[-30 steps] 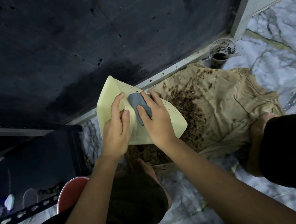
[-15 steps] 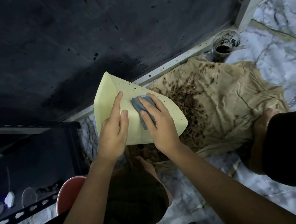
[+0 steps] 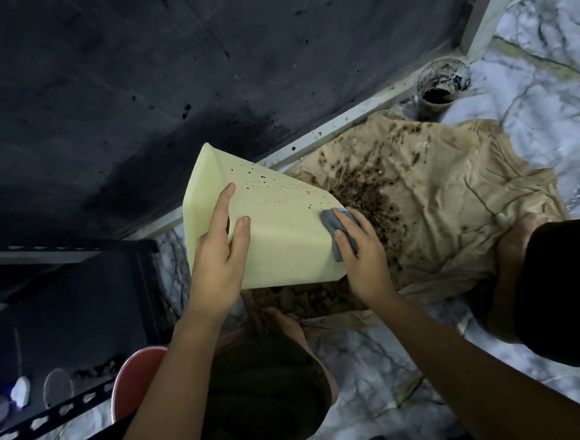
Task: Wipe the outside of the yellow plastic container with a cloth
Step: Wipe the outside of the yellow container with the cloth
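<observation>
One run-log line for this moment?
left hand: steadies yellow container | right hand: presses grey cloth at right edge | specks remain on top

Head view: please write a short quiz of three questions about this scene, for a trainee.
1. True or false: the right hand presses a grey cloth on the yellow container.
2. Where are dark specks left on the container? A. near the far edge B. under the left hand C. nowhere
3. Fill in: the soil lies on a tan ____.

Key: 1 true; 2 A; 3 sheet.
</observation>
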